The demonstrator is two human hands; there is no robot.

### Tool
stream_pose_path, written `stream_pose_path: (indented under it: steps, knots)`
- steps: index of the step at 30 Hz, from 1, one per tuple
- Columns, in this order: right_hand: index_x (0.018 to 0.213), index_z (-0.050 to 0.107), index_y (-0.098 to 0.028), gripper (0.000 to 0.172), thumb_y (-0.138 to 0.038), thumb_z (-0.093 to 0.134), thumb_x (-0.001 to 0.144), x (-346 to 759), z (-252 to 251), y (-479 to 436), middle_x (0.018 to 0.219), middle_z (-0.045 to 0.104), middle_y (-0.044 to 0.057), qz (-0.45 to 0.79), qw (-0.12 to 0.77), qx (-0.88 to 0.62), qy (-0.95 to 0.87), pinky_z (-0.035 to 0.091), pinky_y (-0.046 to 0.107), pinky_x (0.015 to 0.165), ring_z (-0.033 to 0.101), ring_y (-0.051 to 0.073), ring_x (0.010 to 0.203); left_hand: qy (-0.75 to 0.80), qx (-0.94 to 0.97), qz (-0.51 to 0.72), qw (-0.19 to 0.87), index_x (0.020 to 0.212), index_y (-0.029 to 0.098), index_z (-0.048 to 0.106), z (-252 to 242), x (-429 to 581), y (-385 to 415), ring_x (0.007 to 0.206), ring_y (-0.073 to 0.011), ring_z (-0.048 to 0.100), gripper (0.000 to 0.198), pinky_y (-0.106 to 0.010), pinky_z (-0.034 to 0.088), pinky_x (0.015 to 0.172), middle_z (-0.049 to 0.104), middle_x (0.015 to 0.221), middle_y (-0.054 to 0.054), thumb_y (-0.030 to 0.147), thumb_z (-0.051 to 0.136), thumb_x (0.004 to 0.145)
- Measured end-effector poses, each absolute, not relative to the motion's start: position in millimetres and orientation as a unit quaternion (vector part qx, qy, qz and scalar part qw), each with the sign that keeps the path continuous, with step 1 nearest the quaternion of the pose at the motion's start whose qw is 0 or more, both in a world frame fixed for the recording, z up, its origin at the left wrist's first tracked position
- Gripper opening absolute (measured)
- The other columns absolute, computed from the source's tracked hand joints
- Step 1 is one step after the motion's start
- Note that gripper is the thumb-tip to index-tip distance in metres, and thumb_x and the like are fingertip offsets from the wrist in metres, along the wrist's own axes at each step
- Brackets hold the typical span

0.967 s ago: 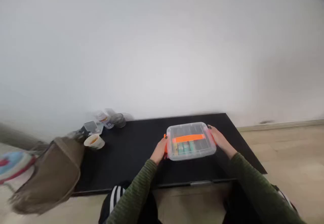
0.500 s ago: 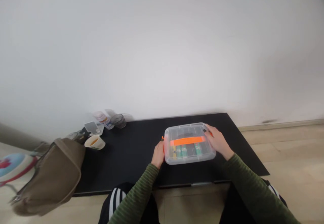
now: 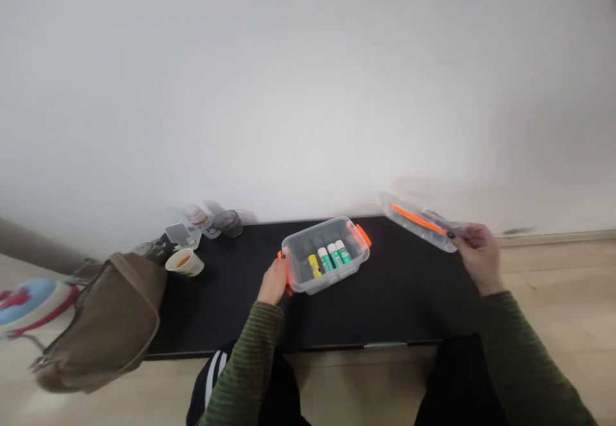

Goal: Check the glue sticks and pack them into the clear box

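Note:
A clear plastic box (image 3: 325, 271) with orange side clips stands open on the black table (image 3: 394, 298). Inside it lie a yellow tube and a few green-and-white tubes (image 3: 330, 256). My left hand (image 3: 273, 282) grips the box's left end at the orange clip. Off to the right, above the table's far corner, my right hand (image 3: 476, 253) holds up the clear lid (image 3: 419, 222) with its orange handle, tilted and clear of the box.
A brown bag (image 3: 103, 326) hangs over the table's left end. Behind it are a paper cup with brown liquid (image 3: 184, 262), a small phone-like card (image 3: 176, 233), a bottle (image 3: 198, 217) and a dark glass (image 3: 228, 222) by the white wall. Wooden floor lies right.
The lid has come off the box and travelled up and right in my right hand. The box has shifted left and turned slightly under my left hand.

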State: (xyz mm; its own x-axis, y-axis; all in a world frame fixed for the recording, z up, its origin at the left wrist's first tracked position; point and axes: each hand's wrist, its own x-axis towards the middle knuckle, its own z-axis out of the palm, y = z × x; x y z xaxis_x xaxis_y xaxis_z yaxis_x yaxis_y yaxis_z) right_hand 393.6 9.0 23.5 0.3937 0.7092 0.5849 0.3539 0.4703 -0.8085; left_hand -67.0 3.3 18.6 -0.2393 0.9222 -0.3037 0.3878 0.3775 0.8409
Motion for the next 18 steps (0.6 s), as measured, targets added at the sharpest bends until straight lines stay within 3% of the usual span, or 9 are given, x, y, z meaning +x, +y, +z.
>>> stream_pose_path:
  steps: [3,7,10,13,17,18]
  knots:
    - [0.087,0.063,-0.022,0.008,-0.028,0.058,0.087,394.4,4.6,12.3,0.101,0.071,0.008,0.107,0.450,-0.511,-0.724,0.051,0.040,0.090,0.066,0.023,0.099,0.767,0.486,0.264,0.326,0.106,0.019,0.061,22.3,-80.4,5.4,0.068,-0.0247,0.069,0.038,-0.035,0.053,0.064,0.071,0.077,-0.009,0.046,0.039,0.090]
    - [0.085,0.065,-0.021,0.023,-0.012,0.044,0.086,387.2,-26.0,18.8,0.100,0.072,0.008,0.062,0.273,-0.505,-0.817,0.047,0.040,0.093,0.065,0.022,0.099,0.726,0.586,0.332,0.141,0.122,0.015,0.056,20.6,-83.5,6.4,0.113,-0.0281,0.061,0.041,-0.044,0.048,0.096,0.062,0.122,-0.017,0.032,0.046,0.086]
    - [0.080,0.065,-0.020,0.030,-0.002,0.043,0.073,389.2,-44.7,19.4,0.090,0.071,0.007,0.046,0.197,-0.575,-0.793,0.048,0.035,0.086,0.066,0.021,0.089,0.618,0.673,0.397,0.083,0.118,0.015,0.059,20.4,-75.4,3.3,0.120,-0.0246,0.055,0.035,-0.043,0.042,0.105,0.059,0.125,-0.015,0.028,0.045,0.088]
    - [0.085,0.066,-0.020,0.036,0.001,0.043,0.066,375.5,-42.5,13.1,0.093,0.071,0.008,0.028,0.198,-0.617,-0.761,0.049,0.036,0.086,0.065,0.022,0.090,0.568,0.730,0.371,0.084,0.104,0.020,0.066,22.9,-62.7,-4.1,0.113,-0.0235,0.059,0.024,-0.044,0.040,0.105,0.066,0.116,-0.009,0.029,0.051,0.087]
    - [0.111,0.063,-0.021,0.037,-0.008,0.045,0.081,299.9,-1.2,6.7,0.112,0.067,0.009,0.001,0.353,-0.553,-0.755,0.046,0.042,0.097,0.059,0.025,0.110,0.558,0.763,0.306,0.112,0.087,0.023,0.070,24.6,-48.1,-14.1,0.100,-0.0225,0.064,0.014,-0.047,0.033,0.110,0.073,0.096,-0.003,0.032,0.061,0.083]
    - [0.112,0.063,-0.021,0.035,-0.011,0.046,0.084,273.9,11.4,8.0,0.112,0.067,0.009,0.020,0.358,-0.533,-0.767,0.046,0.042,0.097,0.059,0.025,0.110,0.556,0.767,0.299,0.120,0.084,0.023,0.071,24.6,-45.7,-15.6,0.095,-0.0220,0.064,0.014,-0.047,0.032,0.110,0.073,0.091,-0.003,0.033,0.061,0.083]
